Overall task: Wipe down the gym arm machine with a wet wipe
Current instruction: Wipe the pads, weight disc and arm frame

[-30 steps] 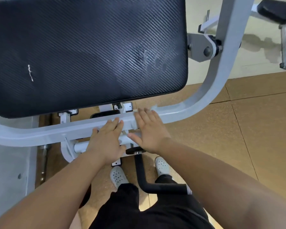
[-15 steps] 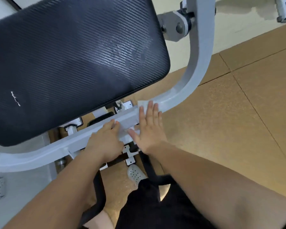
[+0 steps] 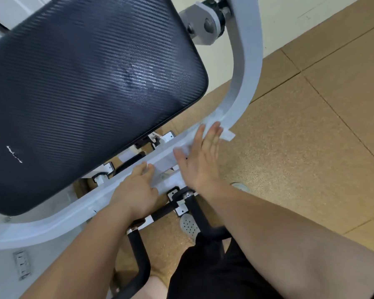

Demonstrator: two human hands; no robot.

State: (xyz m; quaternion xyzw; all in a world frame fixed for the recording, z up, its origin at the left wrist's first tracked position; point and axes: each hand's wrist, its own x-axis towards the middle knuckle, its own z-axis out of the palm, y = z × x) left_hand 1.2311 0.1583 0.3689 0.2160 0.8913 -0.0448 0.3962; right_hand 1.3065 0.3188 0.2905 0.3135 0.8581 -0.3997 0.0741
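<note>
The arm machine's white curved frame bar (image 3: 240,100) runs below a large black textured pad (image 3: 84,100). My right hand (image 3: 200,160) lies flat with straight fingers on a white wet wipe (image 3: 227,134), pressing it onto the bar near the bend. A corner of the wipe sticks out past my fingertips. My left hand (image 3: 136,190) rests on the same bar a little to the left, fingers over its top edge; how far they curl is unclear.
Black padded handles (image 3: 138,253) and white brackets sit under the bar near my legs and white shoes (image 3: 189,226). A grey pivot joint (image 3: 205,24) is at the top right. Brown tiled floor (image 3: 311,147) spreads to the right.
My right hand has slid the wipe further right along the bar toward the bend. The left hand stays on the bar. The camera has tilted and moved closer.
</note>
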